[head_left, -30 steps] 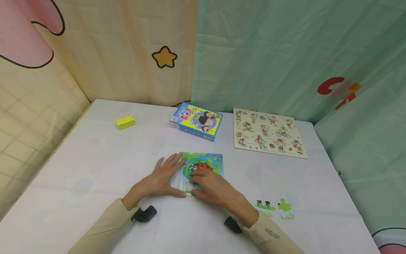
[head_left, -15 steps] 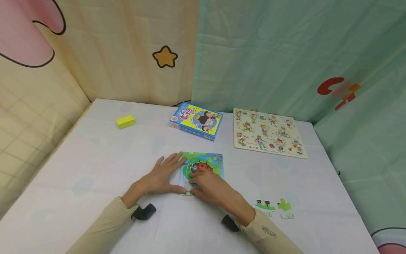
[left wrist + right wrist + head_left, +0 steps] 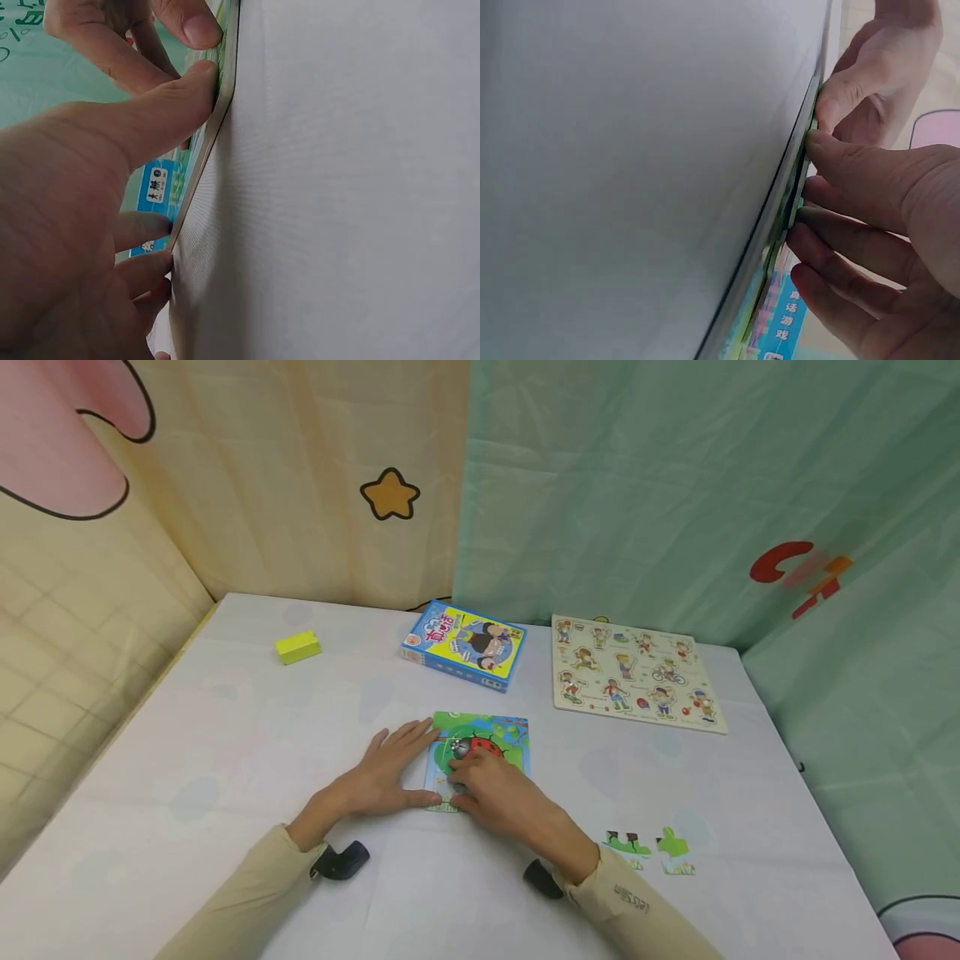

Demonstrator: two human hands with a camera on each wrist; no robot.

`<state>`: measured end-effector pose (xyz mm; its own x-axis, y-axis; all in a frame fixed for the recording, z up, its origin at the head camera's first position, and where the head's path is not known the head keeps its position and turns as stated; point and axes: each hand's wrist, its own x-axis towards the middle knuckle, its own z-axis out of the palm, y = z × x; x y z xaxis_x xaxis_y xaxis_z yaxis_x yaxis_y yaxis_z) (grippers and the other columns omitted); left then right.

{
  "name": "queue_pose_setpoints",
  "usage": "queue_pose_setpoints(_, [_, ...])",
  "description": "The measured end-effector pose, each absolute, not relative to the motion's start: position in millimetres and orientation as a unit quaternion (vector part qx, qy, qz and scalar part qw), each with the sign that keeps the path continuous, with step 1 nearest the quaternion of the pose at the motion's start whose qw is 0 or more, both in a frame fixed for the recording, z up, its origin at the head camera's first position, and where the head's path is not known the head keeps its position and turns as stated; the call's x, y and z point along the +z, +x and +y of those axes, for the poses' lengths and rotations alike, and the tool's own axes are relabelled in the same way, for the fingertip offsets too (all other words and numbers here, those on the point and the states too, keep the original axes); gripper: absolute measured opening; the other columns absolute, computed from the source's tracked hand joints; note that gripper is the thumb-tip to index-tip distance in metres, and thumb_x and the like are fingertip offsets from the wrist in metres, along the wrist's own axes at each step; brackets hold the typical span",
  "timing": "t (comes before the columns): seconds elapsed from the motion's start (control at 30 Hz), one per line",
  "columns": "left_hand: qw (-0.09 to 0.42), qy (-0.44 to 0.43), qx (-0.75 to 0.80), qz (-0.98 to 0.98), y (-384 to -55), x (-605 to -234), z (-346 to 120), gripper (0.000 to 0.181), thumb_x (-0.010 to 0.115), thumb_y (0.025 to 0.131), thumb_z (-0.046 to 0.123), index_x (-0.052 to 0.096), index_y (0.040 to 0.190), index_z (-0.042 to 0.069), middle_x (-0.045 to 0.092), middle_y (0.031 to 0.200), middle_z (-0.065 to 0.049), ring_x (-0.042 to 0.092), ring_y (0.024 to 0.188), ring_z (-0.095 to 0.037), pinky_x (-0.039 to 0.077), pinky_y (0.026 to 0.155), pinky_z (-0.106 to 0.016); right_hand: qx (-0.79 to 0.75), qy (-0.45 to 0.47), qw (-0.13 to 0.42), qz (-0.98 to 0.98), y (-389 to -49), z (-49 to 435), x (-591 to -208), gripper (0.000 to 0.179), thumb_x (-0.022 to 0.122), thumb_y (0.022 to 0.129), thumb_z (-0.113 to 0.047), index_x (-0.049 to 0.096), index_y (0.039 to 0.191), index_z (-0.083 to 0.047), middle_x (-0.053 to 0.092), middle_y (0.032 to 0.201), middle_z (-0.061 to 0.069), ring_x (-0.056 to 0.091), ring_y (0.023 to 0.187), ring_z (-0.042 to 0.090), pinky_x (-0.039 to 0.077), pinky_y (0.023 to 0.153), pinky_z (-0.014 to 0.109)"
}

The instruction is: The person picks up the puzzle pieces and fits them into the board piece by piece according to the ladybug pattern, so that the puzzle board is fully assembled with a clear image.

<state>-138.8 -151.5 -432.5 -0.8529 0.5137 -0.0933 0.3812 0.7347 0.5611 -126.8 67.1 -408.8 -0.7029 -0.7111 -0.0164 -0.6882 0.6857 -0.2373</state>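
Observation:
A square jigsaw puzzle (image 3: 491, 724) with a red ladybug picture lies on the white table in front of me. My left hand (image 3: 382, 781) rests along its left side, fingers straight and spread, the thumb at the near edge. Over the lower part of the picture, my right hand (image 3: 502, 795) has thumb and bent fingers on a puzzle piece, which it mostly hides. In the left wrist view, the left thumb (image 3: 176, 105) touches the puzzle's edge close to the right hand's fingers. Two loose puzzle pieces, one green piece (image 3: 674, 846) and one with dark feet (image 3: 628, 845), lie to the right.
Behind the puzzle lies a blue and yellow card-game box (image 3: 468, 643). A wooden picture board (image 3: 637, 681) with several figures is at the back right. A yellow block (image 3: 297, 647) stands at the back left. Curtains (image 3: 600, 485) hang behind the table (image 3: 225, 760).
The puzzle has shifted slightly away from me, and the right hand has moved a little with it. The left hand has stayed nearly still.

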Motion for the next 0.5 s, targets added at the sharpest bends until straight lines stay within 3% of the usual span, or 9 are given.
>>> queue_pose_setpoints(0.5, [0.120,0.236,0.271,0.926,-138.8,-432.5,-149.7,0.091,0.078,0.083,0.046,0.035,0.156,0.013,0.024,0.165,-0.016,0.018,0.152,-0.040,0.007,0.119,-0.070,-0.108,-0.356,0.082,0.925,-126.4,66.4,-404.1,0.026,0.071,0.093,-0.012,0.075,0.119,-0.010,0.065,0.136,0.007,0.058,0.128,0.025,0.049,0.108,0.038])
